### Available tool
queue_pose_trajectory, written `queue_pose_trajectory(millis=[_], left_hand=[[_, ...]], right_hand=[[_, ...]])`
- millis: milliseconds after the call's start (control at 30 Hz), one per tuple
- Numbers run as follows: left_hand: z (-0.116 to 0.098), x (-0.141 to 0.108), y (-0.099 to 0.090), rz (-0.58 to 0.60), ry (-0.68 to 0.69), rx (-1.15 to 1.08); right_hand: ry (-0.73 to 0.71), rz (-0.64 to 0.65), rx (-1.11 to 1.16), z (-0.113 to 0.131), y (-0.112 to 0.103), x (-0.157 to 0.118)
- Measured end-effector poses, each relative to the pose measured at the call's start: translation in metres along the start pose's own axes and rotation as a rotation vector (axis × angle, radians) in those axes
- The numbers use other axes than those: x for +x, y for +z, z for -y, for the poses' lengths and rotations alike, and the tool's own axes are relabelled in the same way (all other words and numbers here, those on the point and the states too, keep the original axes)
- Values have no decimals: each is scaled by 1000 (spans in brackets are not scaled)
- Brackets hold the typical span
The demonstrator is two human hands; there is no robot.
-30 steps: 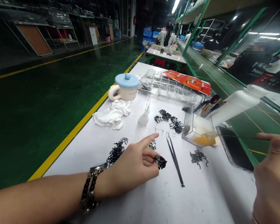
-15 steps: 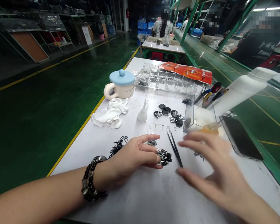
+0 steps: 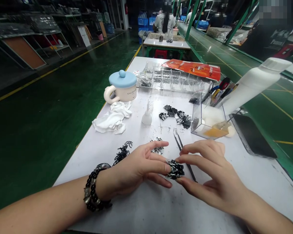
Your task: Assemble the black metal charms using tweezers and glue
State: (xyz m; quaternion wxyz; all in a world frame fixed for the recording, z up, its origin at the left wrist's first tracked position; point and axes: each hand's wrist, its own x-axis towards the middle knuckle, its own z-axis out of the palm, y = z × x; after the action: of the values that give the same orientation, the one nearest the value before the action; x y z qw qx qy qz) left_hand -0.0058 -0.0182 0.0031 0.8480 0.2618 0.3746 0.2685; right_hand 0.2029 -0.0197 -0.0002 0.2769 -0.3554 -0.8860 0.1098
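Note:
Between my two hands is a small black part with metal contacts (image 3: 176,169). My left hand (image 3: 143,164) grips its left side with thumb and fingers. My right hand (image 3: 215,175) pinches its right side with thumb and fingertips. Black tweezers (image 3: 178,140) lie on the white table, partly behind my right fingers. A heap of small silver pieces (image 3: 157,145) lies just beyond my left fingers. Curved black pieces (image 3: 122,152) are piled beside my left wrist. Farther back sit several similar black parts (image 3: 183,118) and a small white nozzle bottle (image 3: 146,117).
A lidded mug (image 3: 124,89) and a white cloth (image 3: 112,118) stand at the left. A divided clear tray (image 3: 171,83) with an orange packet (image 3: 192,69) is at the back. A clear box (image 3: 197,125), white bottle (image 3: 256,84) and phone (image 3: 254,135) are at the right.
My right hand has moved left and closed its fingertips on the black part. The part has shifted slightly right in my left hand. The camera view has shifted a little.

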Motion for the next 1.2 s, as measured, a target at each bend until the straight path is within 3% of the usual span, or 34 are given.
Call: queue_pose_trajectory(millis=[267, 800, 1200], left_hand=[[1, -1, 0, -15, 7, 108], [2, -1, 4, -95, -26, 116], [4, 0, -1, 58, 62, -44]], right_hand=[[10, 51, 14, 0, 0, -1], [-35, 96, 78, -3, 2, 1], [67, 93, 331, -14, 6, 4]])
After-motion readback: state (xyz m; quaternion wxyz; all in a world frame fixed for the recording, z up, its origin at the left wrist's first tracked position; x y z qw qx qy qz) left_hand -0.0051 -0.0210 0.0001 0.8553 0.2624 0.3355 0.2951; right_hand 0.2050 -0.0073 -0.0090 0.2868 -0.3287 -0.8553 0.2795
